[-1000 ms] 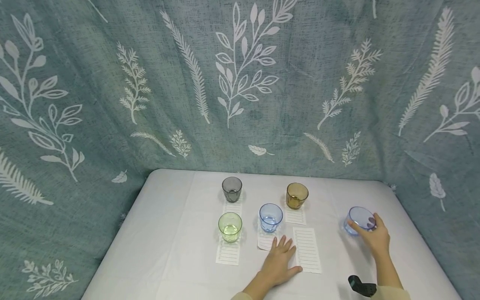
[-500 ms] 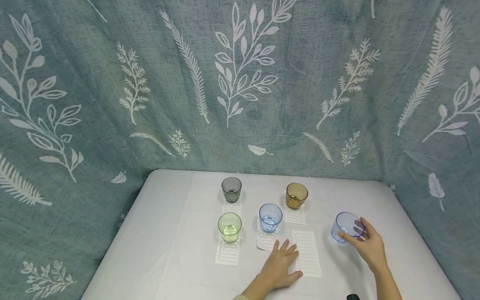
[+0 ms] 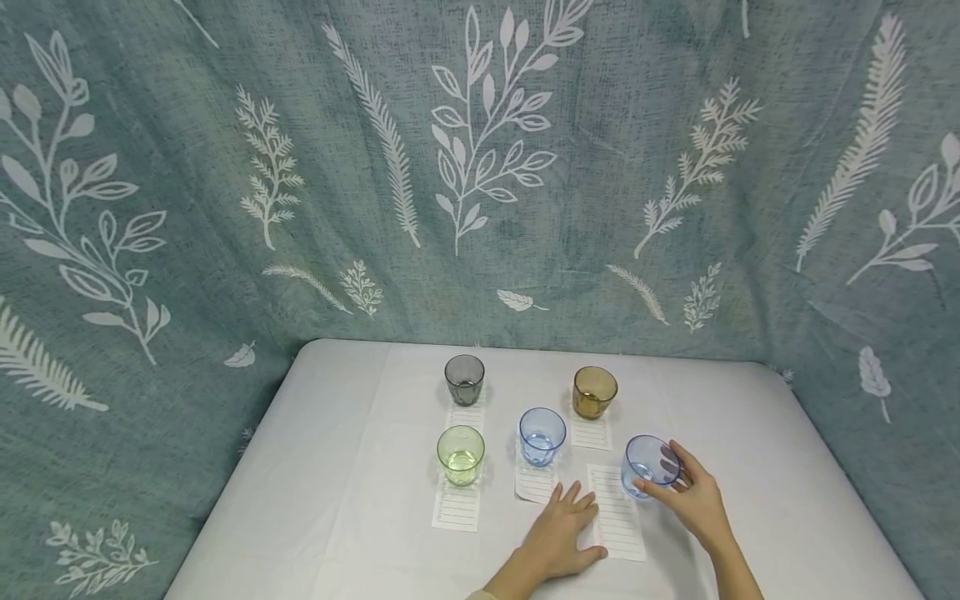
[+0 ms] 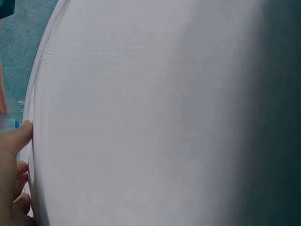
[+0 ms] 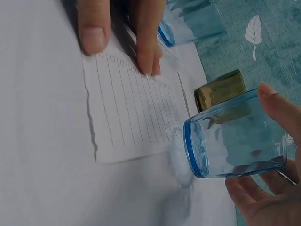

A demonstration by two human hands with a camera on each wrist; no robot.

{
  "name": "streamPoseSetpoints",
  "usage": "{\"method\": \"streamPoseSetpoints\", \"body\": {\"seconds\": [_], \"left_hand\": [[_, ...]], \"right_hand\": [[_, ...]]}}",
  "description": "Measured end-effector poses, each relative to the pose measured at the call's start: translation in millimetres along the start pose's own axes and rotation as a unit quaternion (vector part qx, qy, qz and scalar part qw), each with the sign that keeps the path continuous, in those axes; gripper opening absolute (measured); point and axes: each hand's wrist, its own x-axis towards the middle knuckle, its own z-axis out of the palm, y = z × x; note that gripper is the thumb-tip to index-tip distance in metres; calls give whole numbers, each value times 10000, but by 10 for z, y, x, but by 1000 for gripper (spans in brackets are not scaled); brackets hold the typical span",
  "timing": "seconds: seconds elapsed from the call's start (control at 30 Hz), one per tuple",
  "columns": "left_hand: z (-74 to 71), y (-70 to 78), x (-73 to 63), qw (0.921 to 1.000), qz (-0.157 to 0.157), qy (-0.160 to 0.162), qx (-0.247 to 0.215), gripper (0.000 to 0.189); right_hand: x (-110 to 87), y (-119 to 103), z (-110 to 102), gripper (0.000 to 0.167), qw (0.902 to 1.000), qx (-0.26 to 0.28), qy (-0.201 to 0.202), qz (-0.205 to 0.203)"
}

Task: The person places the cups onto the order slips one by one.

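Note:
My right hand [image 3: 693,504] grips a clear blue glass [image 3: 639,479], thumb on the near side and fingers round the far side. In the right wrist view that blue glass [image 5: 235,136] appears held just above the tablecloth, beside a lined paper slip [image 5: 134,108]. My left hand [image 3: 558,533] lies spread on the table, its fingers at the left edge of the same lined slip [image 3: 618,525]. Another blue glass [image 3: 542,446] stands on its own slip [image 3: 534,483] beyond the left fingertips. The left wrist view shows mostly tablecloth, with the left thumb and fingers at its edge.
A green glass [image 3: 461,462] stands on a slip to the left. Farther back are a grey glass [image 3: 465,387] and an amber glass [image 3: 592,400], each on a slip. A patterned teal curtain [image 3: 480,208] hangs behind the white-covered table [image 3: 360,500].
My right hand has carried the blue glass leftward and slightly nearer, to the right edge of the loose slip. That slip has slid a little toward me with my left hand.

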Motion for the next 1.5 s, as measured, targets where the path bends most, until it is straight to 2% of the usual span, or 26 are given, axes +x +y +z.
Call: {"method": "streamPoseSetpoints", "body": {"seconds": [0.5, 0.97, 1.23, 1.5], "left_hand": [[-30, -18, -3, 9997, 150, -87, -170, 55], [-48, -4, 14, 9997, 153, -204, -1, 58], [-66, 5, 25, 9992, 51, -397, -65, 59], [-73, 8, 32, 9992, 71, -398, -8, 60]], "right_hand": [[4, 9, 258, 92, 9984, 515, -209, -142], [-36, 40, 325, 90, 9971, 673, -272, -242], [-70, 31, 354, 89, 9973, 595, -196, -372], [-88, 21, 332, 88, 9968, 668, -289, -332]]}}
